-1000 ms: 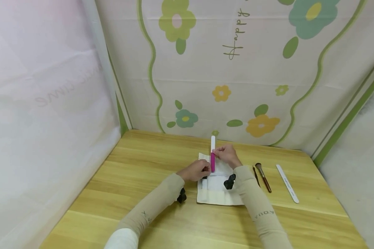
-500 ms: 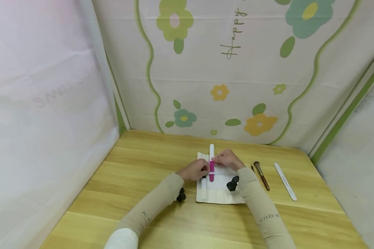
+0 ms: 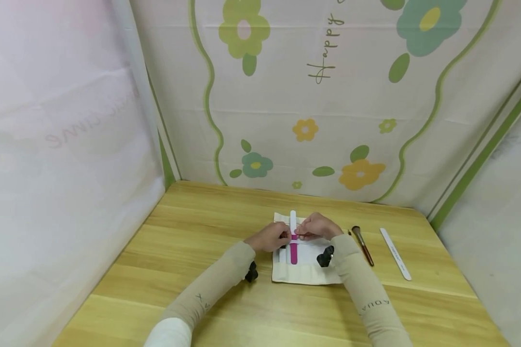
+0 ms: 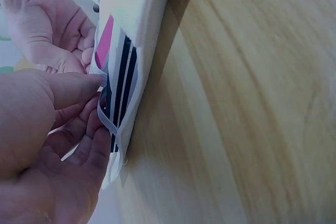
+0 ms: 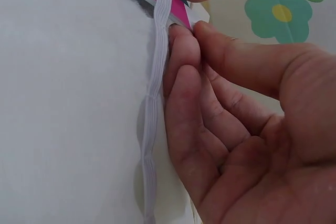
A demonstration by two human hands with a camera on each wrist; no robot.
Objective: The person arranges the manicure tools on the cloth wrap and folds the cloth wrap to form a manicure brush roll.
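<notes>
A cream fabric roll pouch lies unrolled on the table. Across it runs a white elastic band stitched into loops. A pink and white nail file passes under the band, its pink end toward the person and white end pointing away. My right hand pinches the file's edge just beyond the band. My left hand pinches the elastic band with thumb and fingers, lifting a loop at the pouch's left side. Dark slim strips sit under the band beside the file in the left wrist view.
Right of the pouch lie a makeup brush, a thin dark tool partly hidden by the right hand, and a white nail file. Flower-printed cloth hangs behind the wooden table.
The pink and white nail file has slid toward the person, its pink end now well through the elastic band. My right hand has come down with it; the left stays about where it was.
</notes>
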